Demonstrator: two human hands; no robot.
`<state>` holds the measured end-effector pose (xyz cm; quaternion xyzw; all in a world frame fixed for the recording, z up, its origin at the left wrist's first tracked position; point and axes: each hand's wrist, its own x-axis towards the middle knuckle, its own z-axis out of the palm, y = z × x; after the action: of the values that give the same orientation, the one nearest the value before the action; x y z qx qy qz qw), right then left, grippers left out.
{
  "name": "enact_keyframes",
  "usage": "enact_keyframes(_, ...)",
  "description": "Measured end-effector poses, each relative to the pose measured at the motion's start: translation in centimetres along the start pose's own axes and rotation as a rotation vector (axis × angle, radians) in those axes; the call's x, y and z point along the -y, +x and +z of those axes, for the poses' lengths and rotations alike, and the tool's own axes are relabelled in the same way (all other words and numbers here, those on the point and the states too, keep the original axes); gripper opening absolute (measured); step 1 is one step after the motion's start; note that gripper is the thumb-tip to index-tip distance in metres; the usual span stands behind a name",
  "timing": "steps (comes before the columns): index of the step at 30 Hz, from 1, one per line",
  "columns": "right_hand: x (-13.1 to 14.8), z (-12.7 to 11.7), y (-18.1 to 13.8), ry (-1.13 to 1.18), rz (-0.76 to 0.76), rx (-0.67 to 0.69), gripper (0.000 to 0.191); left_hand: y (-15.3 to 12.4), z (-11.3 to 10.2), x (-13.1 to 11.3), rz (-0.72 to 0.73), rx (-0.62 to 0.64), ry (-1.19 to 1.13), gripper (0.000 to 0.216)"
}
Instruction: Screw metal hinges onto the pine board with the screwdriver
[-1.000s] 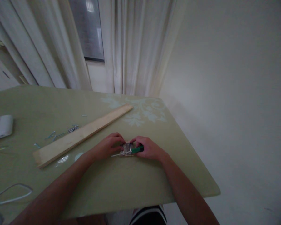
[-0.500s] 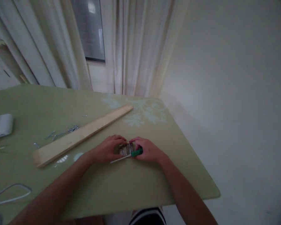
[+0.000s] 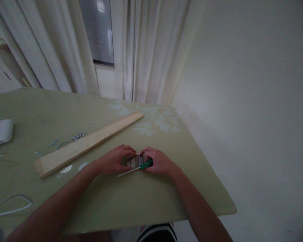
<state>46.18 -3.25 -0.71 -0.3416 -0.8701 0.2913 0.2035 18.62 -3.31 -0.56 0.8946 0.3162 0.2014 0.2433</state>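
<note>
One slip of the green-handled screwdriver (image 3: 146, 164) could knock the small metal piece (image 3: 134, 162) askew, since my half-curled right hand (image 3: 160, 162) steadies its right end while gripping that tool. My left hand (image 3: 113, 162), thumb and fingers parted, holds its near and far edges. The piece sits between them, on or just above the counter (image 3: 141, 201), silvery, plate-like, finer details too small to tell.

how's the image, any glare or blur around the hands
Head view: dim, soft light; a glare patch on the tabletop beside the wooden board; a pale spot in the window; the metal piece between the left hand and right hand looks soft, its fine detail unreadable; upper right corner dark.
</note>
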Motion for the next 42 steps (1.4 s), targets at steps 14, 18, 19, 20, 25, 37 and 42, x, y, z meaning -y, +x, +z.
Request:
enact_keyframes(14,-0.1,-0.4,0.0,0.008,0.005,-0.009,0.034,0.2,0.9,0.3,-0.016,-0.043,0.038,0.047)
enact_keyframes(18,-0.2,-0.5,0.0,0.026,0.004,-0.01,0.035,0.1,0.9,0.4,-0.051,-0.052,0.052,0.042)
enact_keyframes(19,-0.2,-0.5,0.0,0.027,0.003,-0.008,0.035,0.1,0.9,0.3,-0.065,-0.055,0.065,0.042)
enact_keyframes(20,-0.2,-0.5,0.0,0.027,0.001,-0.007,0.035,0.2,0.9,0.2,-0.079,-0.055,0.08,0.041)
enact_keyframes(25,-0.2,-0.5,-0.1,0.021,0.01,-0.007,0.034,0.3,1.0,-0.2,-0.095,-0.058,0.119,0.042)
enact_keyframes(37,-0.8,-0.8,-0.3,0.015,0.041,-0.021,0.029,-0.2,0.0,0.9,-0.061,-0.005,0.004,0.037)
enact_keyframes(42,-1.2,-0.7,-0.2,0.014,0.019,-0.034,0.032,-0.6,-0.6,0.8,-0.035,0.033,-0.058,0.044)
